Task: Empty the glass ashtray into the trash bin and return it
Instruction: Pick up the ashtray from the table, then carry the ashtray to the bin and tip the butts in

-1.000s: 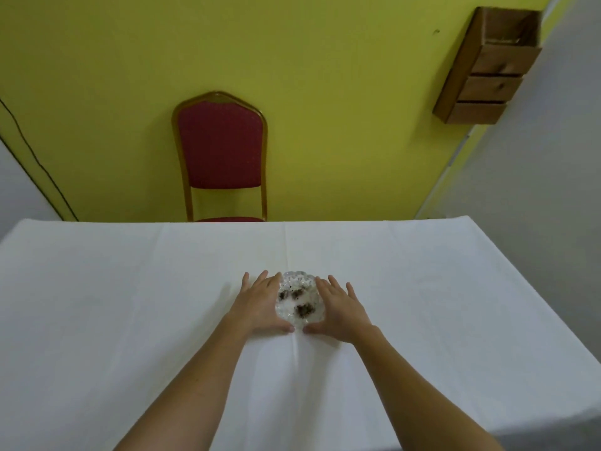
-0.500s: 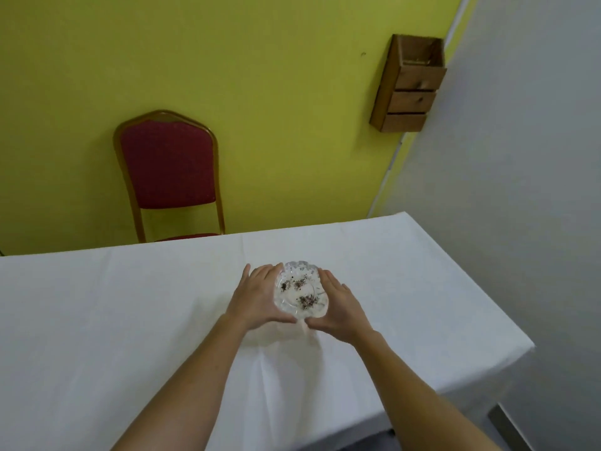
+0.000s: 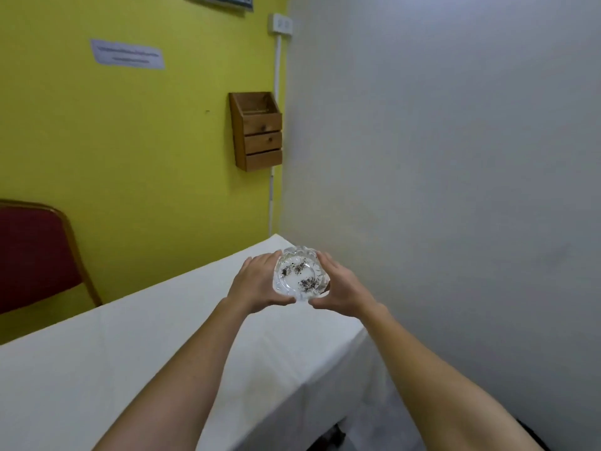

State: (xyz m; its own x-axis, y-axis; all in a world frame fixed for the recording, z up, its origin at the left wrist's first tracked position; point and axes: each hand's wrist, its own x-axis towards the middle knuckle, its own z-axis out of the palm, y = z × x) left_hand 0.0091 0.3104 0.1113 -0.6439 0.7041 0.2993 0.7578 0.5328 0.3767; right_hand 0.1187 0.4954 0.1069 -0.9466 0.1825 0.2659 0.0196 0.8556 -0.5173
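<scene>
A clear cut-glass ashtray (image 3: pixel 300 274) with dark ash flecks inside is held level in the air above the right end of the table. My left hand (image 3: pixel 257 284) cups its left side. My right hand (image 3: pixel 341 289) cups its right side. Both thumbs meet under its near rim. No trash bin is in view.
The white-clothed table (image 3: pixel 182 346) runs from the lower left to its right corner below the ashtray. A grey wall (image 3: pixel 455 190) stands close on the right. A wooden wall box (image 3: pixel 257 131) hangs on the yellow wall, and a red chair (image 3: pixel 35 255) stands at the left.
Both hands have lifted the ashtray off the tablecloth and carried it right, over the table's end. My view has swung right, towards the grey wall.
</scene>
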